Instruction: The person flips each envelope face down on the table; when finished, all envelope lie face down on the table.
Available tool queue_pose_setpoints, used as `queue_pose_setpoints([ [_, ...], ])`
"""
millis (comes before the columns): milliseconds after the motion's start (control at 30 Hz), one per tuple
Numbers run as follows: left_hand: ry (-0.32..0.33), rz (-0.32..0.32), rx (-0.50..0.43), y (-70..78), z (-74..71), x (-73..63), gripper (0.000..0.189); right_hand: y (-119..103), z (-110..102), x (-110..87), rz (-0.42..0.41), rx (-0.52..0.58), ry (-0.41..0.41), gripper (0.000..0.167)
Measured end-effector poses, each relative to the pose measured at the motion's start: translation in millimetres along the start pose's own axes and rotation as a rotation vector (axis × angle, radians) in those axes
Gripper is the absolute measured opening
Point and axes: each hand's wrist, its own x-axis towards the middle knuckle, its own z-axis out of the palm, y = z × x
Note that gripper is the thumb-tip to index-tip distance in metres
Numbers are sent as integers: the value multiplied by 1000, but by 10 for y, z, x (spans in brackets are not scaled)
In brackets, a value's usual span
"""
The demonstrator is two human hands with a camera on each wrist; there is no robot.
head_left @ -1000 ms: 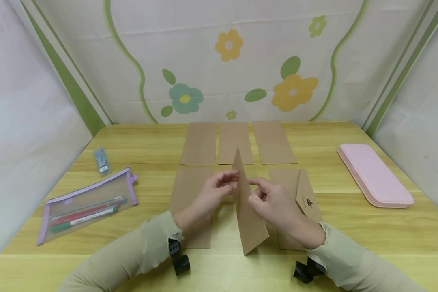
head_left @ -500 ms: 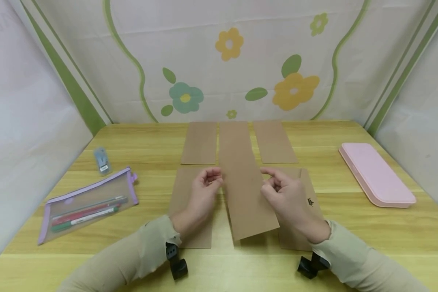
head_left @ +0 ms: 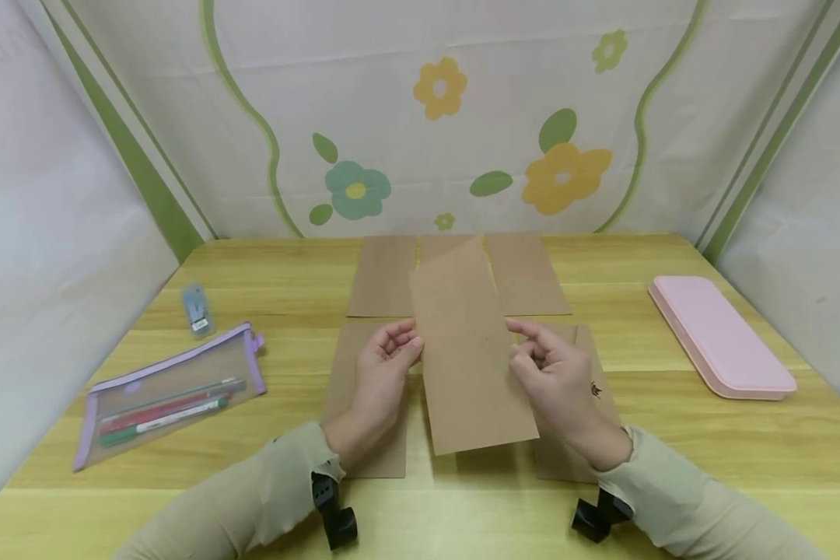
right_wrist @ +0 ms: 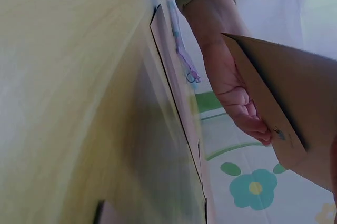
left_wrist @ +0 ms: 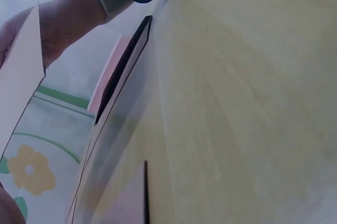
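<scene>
Raised above the table is a plain brown kraft envelope [head_left: 469,358], its long sides between both hands. My left hand [head_left: 381,373] pinches its left edge with thumb and fingers. My right hand [head_left: 553,377] grips the right edge, fingers curled. In the right wrist view, the envelope's underside shows a flap [right_wrist: 263,103] with a small dark print, and the left hand [right_wrist: 234,92] at that edge. The left wrist view catches a pale part of the same envelope [left_wrist: 21,77]. Under my hands lie a left envelope [head_left: 343,365] and a right envelope [head_left: 595,350] with a dark crown print.
At the back lie three brown envelopes, left [head_left: 381,276], middle [head_left: 437,249] and right [head_left: 528,276]. A mesh pencil pouch [head_left: 175,358] with pens and a small blue-grey case [head_left: 197,309] are on the left. A pink case [head_left: 721,334] sits on the right.
The held envelope has turned from nearly edge-on to its plain face showing toward the head camera. Both hands have moved apart slightly, still holding its edges.
</scene>
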Motion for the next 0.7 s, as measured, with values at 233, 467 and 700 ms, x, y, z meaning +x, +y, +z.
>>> queue_pose_setpoints([
  [233,15,-40,54,27,-53,41,30,90,-141,20,242,59,-336,50],
  [467,-85,-143,237,-23,-202,65,37,268,-220,42,505,231,-644,72],
  [700,-229,-258,373,-22,-262,107,43,341,-243,38,703,180,-827,83],
])
